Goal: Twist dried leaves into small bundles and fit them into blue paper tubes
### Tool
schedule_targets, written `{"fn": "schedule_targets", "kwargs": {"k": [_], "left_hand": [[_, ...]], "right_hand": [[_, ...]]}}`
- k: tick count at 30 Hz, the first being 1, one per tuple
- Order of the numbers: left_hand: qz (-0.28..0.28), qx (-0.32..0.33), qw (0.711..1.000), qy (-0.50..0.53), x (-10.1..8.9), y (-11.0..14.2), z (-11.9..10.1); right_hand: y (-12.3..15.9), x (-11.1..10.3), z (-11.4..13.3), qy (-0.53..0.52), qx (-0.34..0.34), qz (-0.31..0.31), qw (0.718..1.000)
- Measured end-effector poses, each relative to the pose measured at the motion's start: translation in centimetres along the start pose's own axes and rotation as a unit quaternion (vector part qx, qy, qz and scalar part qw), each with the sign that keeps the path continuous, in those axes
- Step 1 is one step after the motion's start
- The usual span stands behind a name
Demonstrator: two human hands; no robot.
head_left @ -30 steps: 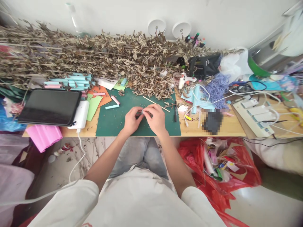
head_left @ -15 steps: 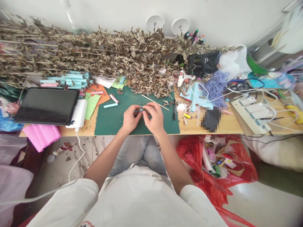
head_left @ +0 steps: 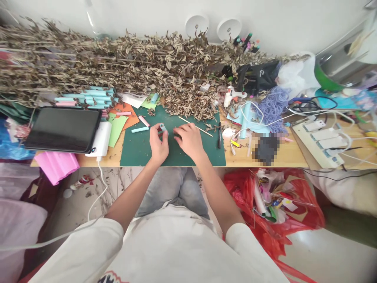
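My left hand [head_left: 159, 147] is closed around a small light-blue paper tube [head_left: 163, 127], which stands upright with its round open end facing up. My right hand [head_left: 190, 139] is low over the green cutting mat [head_left: 138, 151], its bent fingers pointing left and somewhat apart. I see nothing held in it, though small leaf crumbs lie near its fingertips. A pile of crushed dried leaves [head_left: 191, 104] covers the mat's far edge. Past my right hand lies a thin wooden stick [head_left: 196, 126]. To the left on the mat are a blue tube [head_left: 140, 129] and a pink tube [head_left: 144, 120].
Dried leafy stalks [head_left: 118, 59] line the wall side. At left are stacked blue tubes [head_left: 94, 96], a tablet [head_left: 63, 129] and a white power bank [head_left: 101, 139]. A black pen [head_left: 219, 135], glue gun [head_left: 232, 95], purple yarn [head_left: 273, 108] and power strip [head_left: 318, 143] lie right.
My hands have drawn apart. The left one has moved left with the blue tube, while the right one has let go of it and opened over the mat.
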State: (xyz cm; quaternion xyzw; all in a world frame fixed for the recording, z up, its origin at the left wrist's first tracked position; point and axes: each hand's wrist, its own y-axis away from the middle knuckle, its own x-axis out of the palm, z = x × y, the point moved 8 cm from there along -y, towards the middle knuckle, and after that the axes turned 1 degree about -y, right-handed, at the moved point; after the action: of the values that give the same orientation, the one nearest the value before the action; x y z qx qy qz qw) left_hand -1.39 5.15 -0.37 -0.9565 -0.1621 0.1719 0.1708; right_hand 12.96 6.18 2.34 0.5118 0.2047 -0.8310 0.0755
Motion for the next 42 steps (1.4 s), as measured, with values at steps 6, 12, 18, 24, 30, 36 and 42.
{"fn": "schedule_targets", "kwargs": {"k": [6,12,18,24,30,36,42], "left_hand": [[0.025,-0.012,1.0,0.004,0.6,0.0,0.4],[0.075,0.015,0.997,-0.014,1.5,0.1,-0.6],[0.142,0.077,0.984,-0.073,3.2,0.4,-2.2],[0.166,0.057,0.984,-0.025,3.6,0.7,-1.8],[0.168,0.046,0.985,-0.024,3.5,0.7,-1.6],[0.171,0.04,0.984,-0.018,3.6,0.6,-1.5],[0.176,0.041,0.984,-0.007,3.7,0.5,-1.4]], "right_hand": [[-1.7,1.0,-0.7,0.018,-0.008,0.024,0.999],[0.3,-3.0,-3.5,-0.151,0.08,-0.12,0.978],[1.9,-5.8,-2.5,-0.228,0.102,-0.186,0.95],[1.4,-4.3,-0.8,-0.225,0.086,-0.152,0.959],[1.9,-3.3,-0.3,-0.145,0.053,-0.156,0.976],[2.5,-2.8,0.6,-0.07,0.015,-0.139,0.988],[2.0,-2.1,-0.2,-0.129,0.075,-0.128,0.981]]}}
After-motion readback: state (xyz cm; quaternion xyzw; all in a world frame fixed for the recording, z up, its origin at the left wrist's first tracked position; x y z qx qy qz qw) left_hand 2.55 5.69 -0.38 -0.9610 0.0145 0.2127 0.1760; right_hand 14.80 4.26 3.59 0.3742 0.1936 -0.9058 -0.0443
